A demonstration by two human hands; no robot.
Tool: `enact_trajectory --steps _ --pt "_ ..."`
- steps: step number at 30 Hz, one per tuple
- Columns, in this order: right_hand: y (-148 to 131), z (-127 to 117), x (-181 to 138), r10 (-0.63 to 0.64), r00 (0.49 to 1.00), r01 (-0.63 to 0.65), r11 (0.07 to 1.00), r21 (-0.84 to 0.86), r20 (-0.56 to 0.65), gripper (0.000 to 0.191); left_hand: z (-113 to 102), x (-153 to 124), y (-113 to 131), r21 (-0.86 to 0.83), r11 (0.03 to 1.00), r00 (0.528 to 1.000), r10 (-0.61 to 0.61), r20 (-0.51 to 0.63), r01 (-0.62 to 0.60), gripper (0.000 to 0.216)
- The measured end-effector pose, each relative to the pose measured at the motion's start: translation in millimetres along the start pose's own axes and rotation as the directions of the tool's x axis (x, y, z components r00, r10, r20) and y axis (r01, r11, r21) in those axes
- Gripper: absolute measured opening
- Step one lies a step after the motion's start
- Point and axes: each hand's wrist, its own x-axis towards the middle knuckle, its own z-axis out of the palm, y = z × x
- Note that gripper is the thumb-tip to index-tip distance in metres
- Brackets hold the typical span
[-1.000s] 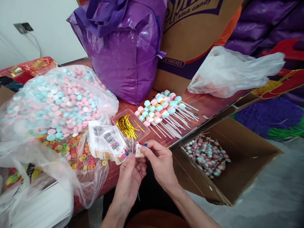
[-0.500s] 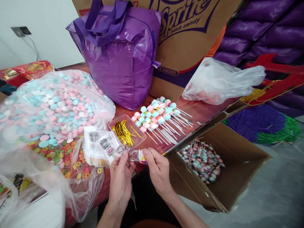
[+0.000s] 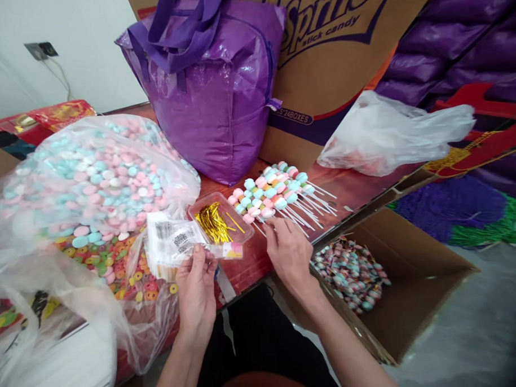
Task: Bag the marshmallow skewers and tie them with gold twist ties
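Wrapper [image 3: 232, 250], narrow and clear with a colourful printed end, is pinched between the thumb and fingers of the left hand [image 3: 197, 286]. It extends to the right from this grip, its printed end free, just before the near edge of a clear tray [image 3: 241, 233] with gold ties [image 3: 214, 222]. Behind the left fingertips lies a stack of printed wrappers [image 3: 158, 245].

The right hand [image 3: 290, 251], apart from the wrapper, is at the candy sticks [image 3: 270, 193], which lie side by side on the red table [image 3: 247, 270]. Its fingers are curled near the white stick ends closest to the tray; perhaps they touch one, but the hand covers the place, so one cannot tell if they are closed on it. Right of this hand, an open carton [image 3: 414, 301] contains many more candies.
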Motion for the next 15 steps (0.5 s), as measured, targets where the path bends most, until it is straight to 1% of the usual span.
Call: enact_trajectory --steps 1,2,3,4,5,6,8,9,10,12,14,15 --pt "4.4 4.4 3.3 -0.033 0.999 0.037 0.994 -0.105 0.036 0.015 -1.3 3.0 1.4 -0.009 1.000 1.000 -0.021 0.003 0.021 0.043" --pt "7.7 9.0 5.8 -0.054 0.996 0.067 0.983 -0.173 0.077 0.014 -2.3 5.6 2.5 -0.018 0.999 0.999 -0.036 0.008 0.036 0.043" --pt "9.8 13.5 7.5 -0.063 0.992 0.085 0.975 -0.206 0.110 0.014 -3.1 7.6 3.2 -0.026 0.999 0.999 -0.045 0.011 0.046 0.042" --pt "10.8 17.4 8.6 -0.060 0.991 0.084 0.976 -0.203 0.121 0.015 -3.5 9.2 3.6 -0.035 0.998 0.999 -0.051 0.013 0.052 0.042" --pt "10.9 20.1 9.2 -0.043 0.994 0.060 0.984 -0.168 0.103 0.018 -3.6 10.5 4.0 -0.044 0.997 0.998 -0.057 0.012 0.058 0.042" --pt "10.3 21.1 9.5 -0.016 0.998 0.022 0.994 -0.103 0.063 0.020 -3.5 11.7 4.4 -0.055 0.997 0.998 -0.063 0.008 0.063 0.041" --pt "8.0 16.8 8.6 0.065 0.997 -0.062 0.993 0.101 -0.032 0.021 -3.1 14.0 5.4 -0.077 0.994 0.997 -0.074 -0.006 0.073 0.041" --pt "6.6 11.3 7.1 0.113 0.992 -0.098 0.971 0.219 -0.058 0.020 -2.8 15.4 6.1 -0.086 0.993 0.997 -0.081 -0.014 0.079 0.040" --pt "5.0 3.8 4.7 0.158 0.986 -0.131 0.935 0.329 -0.057 0.018 -2.6 17.0 6.7 -0.093 0.992 0.996 -0.083 -0.023 0.081 0.039" --pt "1.8 -14.9 -3.5 0.224 0.974 -0.201 0.842 0.500 0.014 0.015 -2.1 20.2 7.6 -0.105 0.992 0.996 -0.072 -0.047 0.067 0.035" --pt "-1.4 -34.3 -16.1 0.252 0.962 -0.266 0.758 0.596 0.109 0.014 -1.8 22.8 7.4 -0.109 0.993 0.997 -0.051 -0.062 0.044 0.031" --pt "-2.7 -42.6 -23.6 0.255 0.958 -0.281 0.731 0.622 0.133 0.014 -1.7 23.6 6.7 -0.108 0.994 0.997 -0.037 -0.065 0.030 0.030"
